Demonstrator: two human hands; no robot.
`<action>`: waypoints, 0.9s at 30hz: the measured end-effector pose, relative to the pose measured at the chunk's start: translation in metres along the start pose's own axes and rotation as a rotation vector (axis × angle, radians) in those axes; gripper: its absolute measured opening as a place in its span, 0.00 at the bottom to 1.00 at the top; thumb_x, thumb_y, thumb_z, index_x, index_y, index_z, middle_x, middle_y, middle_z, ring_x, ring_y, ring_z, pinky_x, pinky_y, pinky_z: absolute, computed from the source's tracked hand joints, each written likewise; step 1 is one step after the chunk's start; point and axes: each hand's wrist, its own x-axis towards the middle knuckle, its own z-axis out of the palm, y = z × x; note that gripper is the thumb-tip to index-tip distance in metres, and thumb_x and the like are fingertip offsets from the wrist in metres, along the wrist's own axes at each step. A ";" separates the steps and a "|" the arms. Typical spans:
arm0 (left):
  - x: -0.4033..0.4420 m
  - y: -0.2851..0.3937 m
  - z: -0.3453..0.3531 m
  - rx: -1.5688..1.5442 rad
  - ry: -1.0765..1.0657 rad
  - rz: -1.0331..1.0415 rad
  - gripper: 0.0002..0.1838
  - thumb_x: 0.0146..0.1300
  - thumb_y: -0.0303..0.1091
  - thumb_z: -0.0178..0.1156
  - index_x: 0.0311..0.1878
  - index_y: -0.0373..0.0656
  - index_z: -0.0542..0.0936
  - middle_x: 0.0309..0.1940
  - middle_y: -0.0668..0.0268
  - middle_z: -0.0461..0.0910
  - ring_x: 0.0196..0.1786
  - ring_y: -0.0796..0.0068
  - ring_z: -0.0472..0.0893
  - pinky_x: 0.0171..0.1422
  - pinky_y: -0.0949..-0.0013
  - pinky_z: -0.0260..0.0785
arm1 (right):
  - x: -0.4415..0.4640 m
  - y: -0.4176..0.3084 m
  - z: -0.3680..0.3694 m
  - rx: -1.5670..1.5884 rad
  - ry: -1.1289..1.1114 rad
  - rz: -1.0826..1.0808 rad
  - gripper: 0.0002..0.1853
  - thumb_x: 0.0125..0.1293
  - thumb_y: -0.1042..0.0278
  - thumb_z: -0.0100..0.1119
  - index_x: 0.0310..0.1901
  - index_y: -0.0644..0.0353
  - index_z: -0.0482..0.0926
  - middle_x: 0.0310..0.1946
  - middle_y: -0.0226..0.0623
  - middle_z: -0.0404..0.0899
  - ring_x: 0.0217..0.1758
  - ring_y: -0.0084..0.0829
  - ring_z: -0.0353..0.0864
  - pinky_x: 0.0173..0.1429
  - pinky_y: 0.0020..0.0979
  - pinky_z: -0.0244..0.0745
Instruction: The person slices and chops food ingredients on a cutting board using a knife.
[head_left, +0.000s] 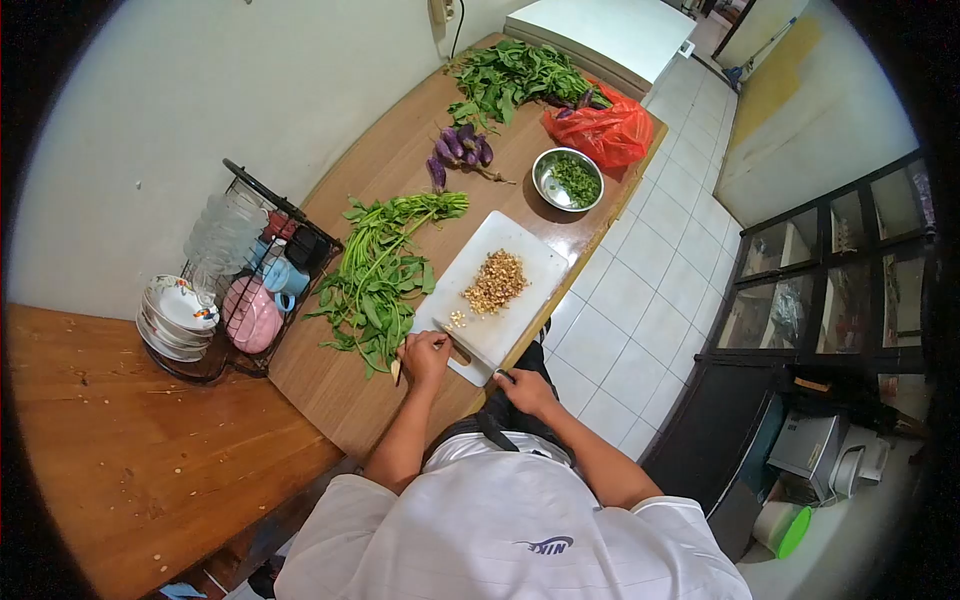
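A white cutting board (pixel 537 262) lies at the table's near edge, bearing a heap of chopped brown and cream bits (pixel 497 281) and a few paler bits (pixel 458 319). My right hand (pixel 527 391) grips the handle of a knife (pixel 470 348), its blade slanting across the board's near end. At that end's left corner, my left hand (pixel 427 357) has its fingers closed near the blade; what they pinch, if anything, I cannot make out. A pale tapered piece (pixel 395 371) shows beside that hand. Left of the board are leafy green stems (pixel 385 270).
Beyond the board stand a metal bowl of chopped greens (pixel 570 181), purple eggplants (pixel 462 148), more leafy greens (pixel 520 80) and a red plastic bag (pixel 605 128). A dish rack (pixel 322 262) with bowls and cups is at left. Tiled floor (pixel 615 330) lies right of the table.
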 end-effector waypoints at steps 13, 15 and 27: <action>-0.008 0.004 0.006 -0.058 0.043 -0.017 0.06 0.59 0.41 0.75 0.37 0.53 0.92 0.41 0.76 0.90 0.52 0.66 0.81 0.65 0.56 0.62 | -0.022 0.027 -0.006 0.041 0.021 -0.050 0.31 0.77 0.37 0.53 0.44 0.64 0.87 0.39 0.59 0.86 0.48 0.60 0.86 0.53 0.52 0.79; -0.008 0.000 0.007 -0.064 0.039 -0.011 0.06 0.58 0.40 0.75 0.37 0.53 0.92 0.42 0.75 0.90 0.53 0.65 0.81 0.64 0.54 0.61 | -0.020 0.021 -0.004 0.046 0.036 -0.066 0.31 0.77 0.37 0.53 0.45 0.63 0.87 0.39 0.58 0.86 0.48 0.59 0.86 0.54 0.53 0.79; 0.002 0.007 -0.010 -0.024 -0.044 0.045 0.07 0.60 0.42 0.74 0.39 0.53 0.94 0.42 0.73 0.90 0.53 0.65 0.81 0.63 0.55 0.62 | -0.013 0.015 -0.007 0.084 0.037 -0.019 0.33 0.77 0.35 0.51 0.51 0.62 0.87 0.43 0.62 0.86 0.52 0.60 0.86 0.59 0.52 0.79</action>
